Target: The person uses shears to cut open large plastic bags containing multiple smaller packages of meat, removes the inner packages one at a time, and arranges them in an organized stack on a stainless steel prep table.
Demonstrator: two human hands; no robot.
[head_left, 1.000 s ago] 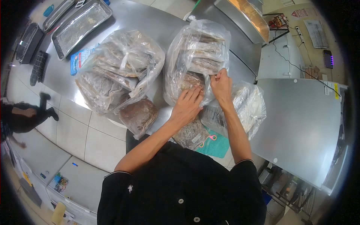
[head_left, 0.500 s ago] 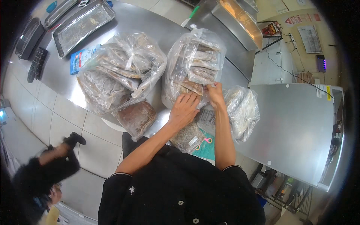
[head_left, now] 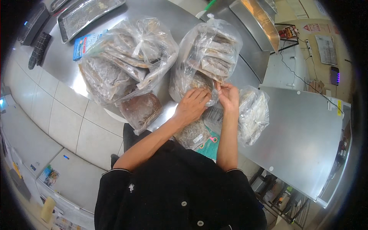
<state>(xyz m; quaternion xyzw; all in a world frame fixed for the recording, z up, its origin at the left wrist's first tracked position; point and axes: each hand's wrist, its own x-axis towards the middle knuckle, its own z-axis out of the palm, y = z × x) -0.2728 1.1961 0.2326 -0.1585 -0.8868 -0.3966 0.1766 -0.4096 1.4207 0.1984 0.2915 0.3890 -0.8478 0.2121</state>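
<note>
On the metal table in front of me stands a knotted clear plastic bag (head_left: 184,76) with several flat, frosted brown packets (head_left: 218,57) stacked inside. My left hand (head_left: 193,102) lies over its near end, fingers bent and closed on the film and what is under it. My right hand (head_left: 229,96) pinches the near right side of the bag by the lowest packet's corner, thumb and forefinger together. Whether it grips film alone or the packet too, I cannot tell. A second knotted bag of similar packets (head_left: 119,65) sits to the left, with a loose reddish-brown packet (head_left: 141,109) nearer me.
Right of my forearm is a bag of whitish contents (head_left: 253,115). Pink-handled scissors (head_left: 209,142) and a frosted packet (head_left: 191,135) lie near my body. A blue-and-white box (head_left: 85,45) and a metal tray (head_left: 88,17) are at the far left. A steel surface (head_left: 295,130) extends right.
My right hand has shifted a little right, away from the left. The lower packets in the bag are now tilted or moved. The person at the lower left has gone from view.
</note>
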